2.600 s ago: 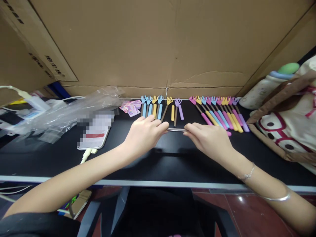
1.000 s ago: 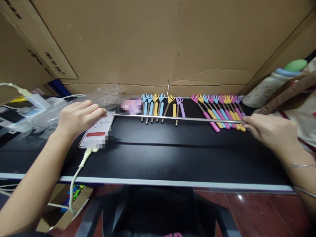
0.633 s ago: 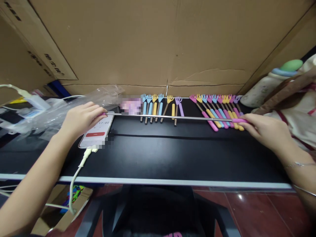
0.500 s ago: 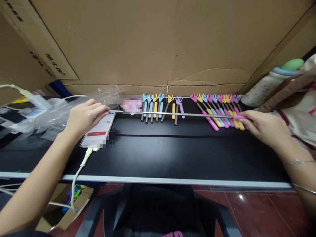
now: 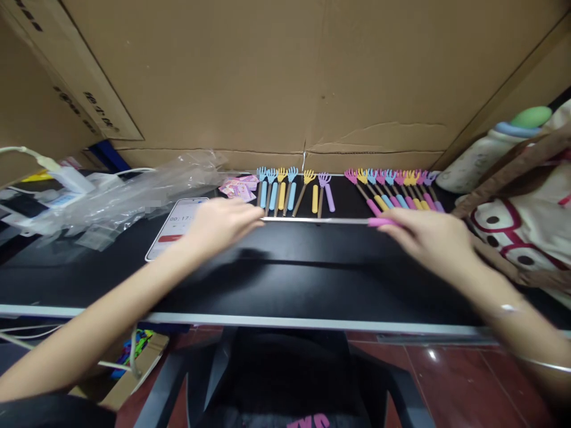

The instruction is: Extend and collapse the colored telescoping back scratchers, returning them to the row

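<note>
I hold a telescopic back scratcher with a thin metal rod (image 5: 314, 220) and a pink handle level above the black desk (image 5: 285, 279). My left hand (image 5: 223, 223) is closed on the rod's left end. My right hand (image 5: 428, 238) is closed on the pink handle at the right end. Behind the rod lie two rows of small collapsed scratchers with coloured claw heads, one row at the centre (image 5: 285, 190) and one at the right (image 5: 397, 190). Both hands are slightly blurred by motion.
A phone (image 5: 176, 229) showing a timer lies left of my left hand, beside crumpled clear plastic bags (image 5: 129, 193). Cardboard sheets (image 5: 285, 83) wall off the back. A cream bag with red patterns (image 5: 521, 232) sits at the right. Small pink cards (image 5: 238, 187) lie near the centre row.
The rod was pulled out long between my spread hands, and now my hands have come much closer together, shortening it. The head view shifted slightly.
</note>
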`<action>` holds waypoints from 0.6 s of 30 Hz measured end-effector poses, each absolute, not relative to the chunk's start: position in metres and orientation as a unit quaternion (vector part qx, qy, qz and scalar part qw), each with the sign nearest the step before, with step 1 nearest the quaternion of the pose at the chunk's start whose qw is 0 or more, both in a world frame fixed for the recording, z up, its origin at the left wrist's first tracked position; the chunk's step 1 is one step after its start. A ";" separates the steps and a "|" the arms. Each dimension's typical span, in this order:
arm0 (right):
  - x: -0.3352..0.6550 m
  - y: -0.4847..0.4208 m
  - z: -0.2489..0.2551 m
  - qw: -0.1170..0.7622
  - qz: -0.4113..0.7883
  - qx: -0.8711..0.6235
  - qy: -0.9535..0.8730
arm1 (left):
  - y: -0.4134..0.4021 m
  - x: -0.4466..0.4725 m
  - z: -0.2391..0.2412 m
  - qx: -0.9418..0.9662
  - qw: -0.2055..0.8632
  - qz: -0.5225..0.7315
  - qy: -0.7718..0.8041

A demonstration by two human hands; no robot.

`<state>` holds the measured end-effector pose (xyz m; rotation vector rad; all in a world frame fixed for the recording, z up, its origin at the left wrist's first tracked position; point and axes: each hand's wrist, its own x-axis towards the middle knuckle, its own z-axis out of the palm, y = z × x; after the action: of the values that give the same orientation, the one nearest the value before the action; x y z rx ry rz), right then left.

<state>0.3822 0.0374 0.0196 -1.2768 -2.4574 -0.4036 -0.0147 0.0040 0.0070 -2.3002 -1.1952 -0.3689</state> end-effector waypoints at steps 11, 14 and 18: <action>0.338 0.023 0.008 0.212 -0.137 -0.397 -0.883 | -0.004 0.018 0.020 -0.859 0.268 -0.154 -0.407; 0.355 0.025 0.008 0.225 -0.115 -0.418 -0.872 | -0.004 0.004 0.027 -0.855 0.243 -0.164 -0.427; 0.376 0.032 0.008 0.237 -0.026 -0.429 -0.871 | -0.003 -0.007 0.025 -0.863 0.212 -0.179 -0.423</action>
<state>0.3758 0.0324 0.0085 -1.1762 -2.3878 -0.0708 -0.0068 -0.0035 0.0250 -2.3963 -1.1753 -0.4966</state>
